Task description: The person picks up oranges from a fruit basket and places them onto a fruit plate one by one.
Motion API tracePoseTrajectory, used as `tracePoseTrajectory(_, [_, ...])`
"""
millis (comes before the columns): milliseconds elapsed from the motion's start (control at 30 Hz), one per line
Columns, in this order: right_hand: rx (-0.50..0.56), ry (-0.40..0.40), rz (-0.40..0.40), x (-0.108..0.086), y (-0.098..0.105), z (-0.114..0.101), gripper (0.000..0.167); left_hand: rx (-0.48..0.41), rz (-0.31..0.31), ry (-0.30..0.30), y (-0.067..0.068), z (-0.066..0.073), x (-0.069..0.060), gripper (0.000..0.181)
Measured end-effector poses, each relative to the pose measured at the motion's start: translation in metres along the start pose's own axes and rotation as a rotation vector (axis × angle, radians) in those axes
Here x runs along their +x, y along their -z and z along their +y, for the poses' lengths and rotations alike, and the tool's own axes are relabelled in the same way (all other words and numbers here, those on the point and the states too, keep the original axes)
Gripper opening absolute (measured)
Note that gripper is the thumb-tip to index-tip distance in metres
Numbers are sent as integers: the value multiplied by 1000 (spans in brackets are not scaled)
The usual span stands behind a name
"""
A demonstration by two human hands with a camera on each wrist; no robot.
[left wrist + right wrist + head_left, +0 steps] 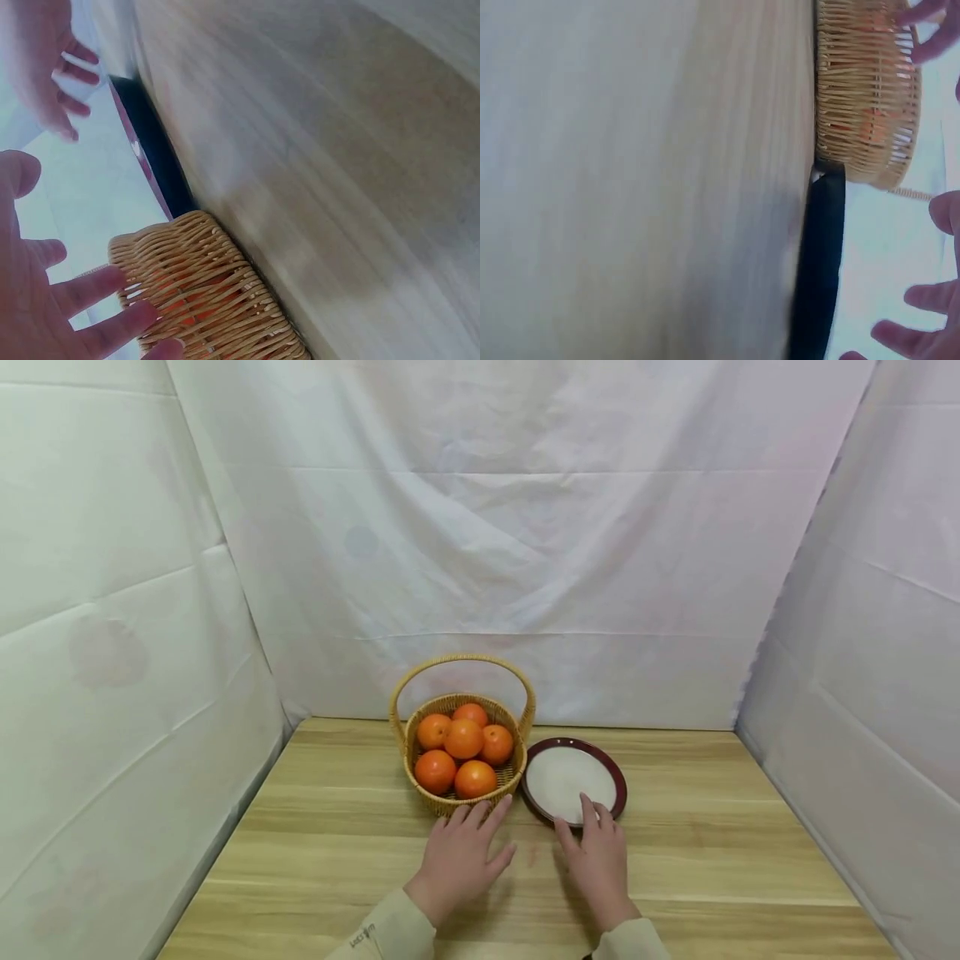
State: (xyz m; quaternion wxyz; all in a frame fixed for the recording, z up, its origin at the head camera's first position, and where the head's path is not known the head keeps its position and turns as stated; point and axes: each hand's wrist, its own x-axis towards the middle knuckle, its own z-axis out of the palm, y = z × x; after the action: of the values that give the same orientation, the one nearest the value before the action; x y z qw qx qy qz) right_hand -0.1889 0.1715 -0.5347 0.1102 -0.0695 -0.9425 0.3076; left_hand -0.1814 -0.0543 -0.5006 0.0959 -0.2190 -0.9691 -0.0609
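Note:
A woven basket (429, 800) with a tall arched handle holds several oranges (464, 739). To its right, close beside it, lies a round plate (566, 775) with a white middle and a dark red rim. My left hand (461, 860) is at the basket's near side with fingers spread. In the left wrist view its fingertips overlap the basket wall (217, 300); I cannot tell whether they touch it. Over the plate's near edge is my right hand (600, 860), fingers loosely bent and holding nothing. The right wrist view shows its fingers (930, 297) beside the plate's dark side (821, 255).
Both things stand on a light wood-grain table (315, 860). White cloth (480, 552) hangs behind the table and along its left and right sides. The basket's handle rises well above the oranges.

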Motion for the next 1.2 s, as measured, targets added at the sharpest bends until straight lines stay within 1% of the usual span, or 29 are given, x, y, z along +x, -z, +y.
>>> tracePoseTrajectory(133, [127,-123,-21,4,0,7,76,-26,-23,-2,4,-1,0,65])
tracePoseTrajectory(233, [228,-207,-34,7,2,14,84,-44,-36,-1,6,-1,1,65])
tracePoseTrajectory(400, [343,-318,-58,12,6,24,94,-68,-55,4,6,-2,2,66])
tracePoseTrajectory(500, [379,-354,-63,16,8,28,96,-77,-59,5,5,-3,2,66])
tracePoseTrajectory(600, [420,-382,-54,19,8,33,92,-84,-66,7,4,-5,2,66])
tracePoseTrajectory(667, [481,-410,-52,23,7,36,87,-88,-66,10,4,-6,2,65])
tracePoseTrajectory(800, [639,-461,-34,32,5,42,80,-88,-48,14,3,-10,2,64])
tracePoseTrajectory(900, [711,-489,-27,38,3,47,77,-95,-32,10,2,-12,1,64])
tracePoseTrajectory(1067, [784,-514,-36,41,2,51,72,-111,-30,3,0,-13,0,64])
tracePoseTrajectory(1200, [810,-522,-39,44,1,50,69,-130,-45,17,1,-14,1,63])
